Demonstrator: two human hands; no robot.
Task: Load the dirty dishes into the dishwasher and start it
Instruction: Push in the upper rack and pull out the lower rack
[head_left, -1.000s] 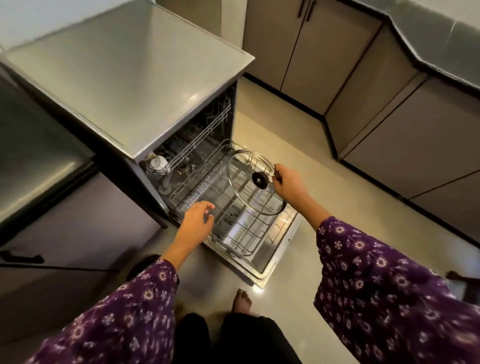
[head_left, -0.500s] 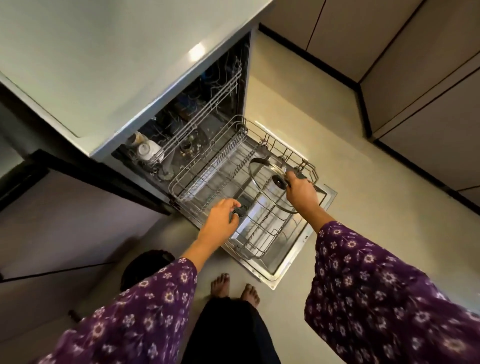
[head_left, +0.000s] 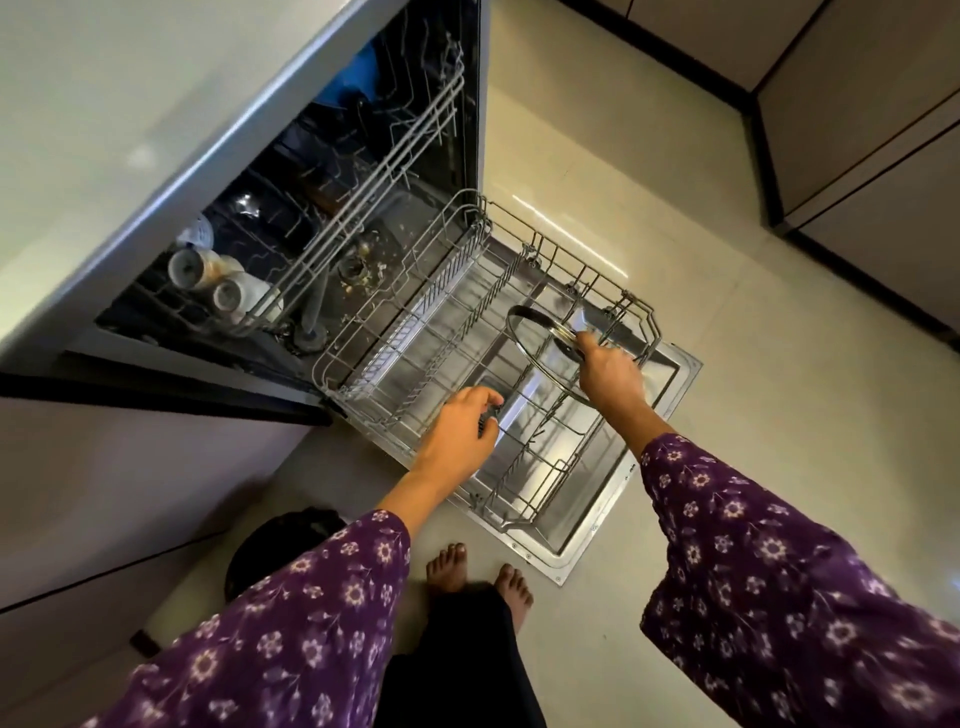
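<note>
Over the last second the view has dropped closer to the open dishwasher (head_left: 363, 218), and the glass pot lid (head_left: 540, 356), which a second ago was held up above the wires with its knob showing, has come down into the far right part of the lower rack (head_left: 535, 483). It now stands tilted on its edge among the wires, with the right hand (head_left: 608, 374) closed on its near side and the knob hidden behind the fingers. The left hand (head_left: 457, 431) stays where it was, its fingers curled over a wire at the rack's front left edge. The rack is pulled fully out and sits on the lowered steel door (head_left: 597, 519). Inside the machine, the upper rack (head_left: 395, 156) holds a few pale cups (head_left: 208, 270) at its left end, and specks of food lie on the tub floor below it. The dishwasher's flat grey top (head_left: 156, 130) fills the upper left. The floor (head_left: 675, 234) is of light glossy tile, brown cabinets (head_left: 857, 130) run along the upper right, and the person's bare feet (head_left: 452, 566) stand just before the door.
</note>
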